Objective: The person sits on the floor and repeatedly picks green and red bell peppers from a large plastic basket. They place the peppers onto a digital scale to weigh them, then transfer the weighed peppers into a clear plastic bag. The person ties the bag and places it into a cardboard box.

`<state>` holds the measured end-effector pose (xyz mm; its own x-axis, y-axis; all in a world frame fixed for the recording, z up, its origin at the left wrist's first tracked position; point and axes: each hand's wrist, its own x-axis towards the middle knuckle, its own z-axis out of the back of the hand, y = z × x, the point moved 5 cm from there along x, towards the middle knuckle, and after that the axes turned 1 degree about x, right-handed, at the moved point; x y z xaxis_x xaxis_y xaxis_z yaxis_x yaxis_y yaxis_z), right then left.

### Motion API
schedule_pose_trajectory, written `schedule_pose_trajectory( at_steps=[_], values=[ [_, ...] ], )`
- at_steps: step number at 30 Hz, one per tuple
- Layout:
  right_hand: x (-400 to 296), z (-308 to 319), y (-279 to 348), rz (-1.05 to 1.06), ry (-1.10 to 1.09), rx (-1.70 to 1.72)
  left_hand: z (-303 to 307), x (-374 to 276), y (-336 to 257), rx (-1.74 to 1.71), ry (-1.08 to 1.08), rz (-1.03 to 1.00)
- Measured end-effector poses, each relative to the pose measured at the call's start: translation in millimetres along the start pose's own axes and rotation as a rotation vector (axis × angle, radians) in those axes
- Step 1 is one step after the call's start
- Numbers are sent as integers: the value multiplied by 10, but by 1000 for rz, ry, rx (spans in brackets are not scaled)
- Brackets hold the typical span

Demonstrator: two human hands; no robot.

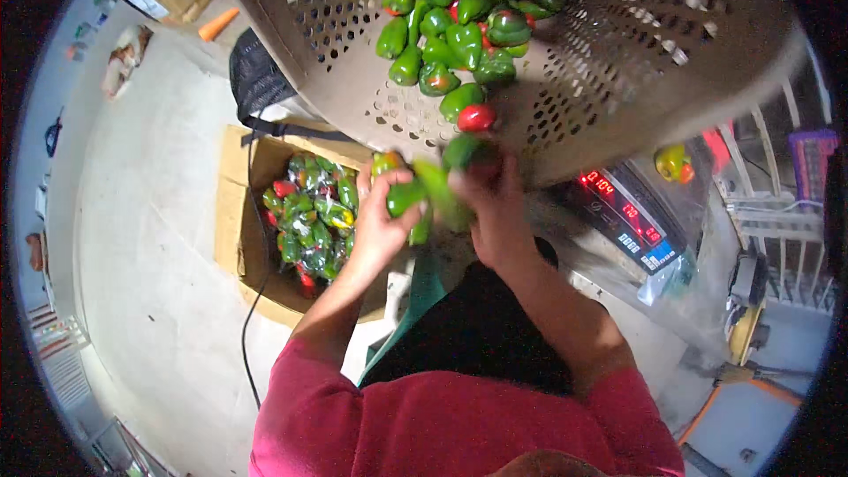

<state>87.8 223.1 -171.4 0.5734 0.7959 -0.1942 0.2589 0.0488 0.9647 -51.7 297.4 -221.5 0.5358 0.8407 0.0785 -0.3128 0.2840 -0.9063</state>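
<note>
My left hand [383, 212] is closed around green peppers [405, 199], one with a yellow-orange patch at its top. My right hand [491, 212] is blurred by motion; its fingers grip a dark green pepper [464, 152]. A lighter green pepper [437, 185] lies between the two hands, and which hand bears it is hard to tell. Right above them stands a tilted perforated plastic crate [424, 109], with a heap of green peppers [464, 43] inside. A red pepper [476, 118] is nearest its lower edge.
Left of my hands, a cardboard box [232, 212] holds peppers in clear plastic bags [311, 212]. A digital scale [626, 212] with lit red digits is at the right. Beyond it lies a yellow-green pepper [670, 162]. A black cable [246, 324] crosses the box and floor.
</note>
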Motion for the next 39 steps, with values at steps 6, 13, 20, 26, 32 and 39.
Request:
schedule_pose_trajectory(
  at_steps=[6, 13, 20, 26, 32, 39],
  values=[
    [729, -266, 893, 325, -45, 751, 137, 1327, -931, -208, -226, -277],
    [-139, 79, 118, 356, 77, -159, -506, 1600, -941, 274, -88, -166],
    [-1557, 387, -55, 545, 487, -961, -544, 1390, -799, 504, -205, -275],
    [-1664, 802, -123, 512, 146, -896, -304, 766, -326, 322, -347, -317],
    [-1550, 1068, -1, 436, -13, -873, -412, -250, 37, 356, -202, -403],
    [-1540, 1275, -39, 368, -67, -836, -1341, -816, 1641, 296, 384, 121]
  ],
)
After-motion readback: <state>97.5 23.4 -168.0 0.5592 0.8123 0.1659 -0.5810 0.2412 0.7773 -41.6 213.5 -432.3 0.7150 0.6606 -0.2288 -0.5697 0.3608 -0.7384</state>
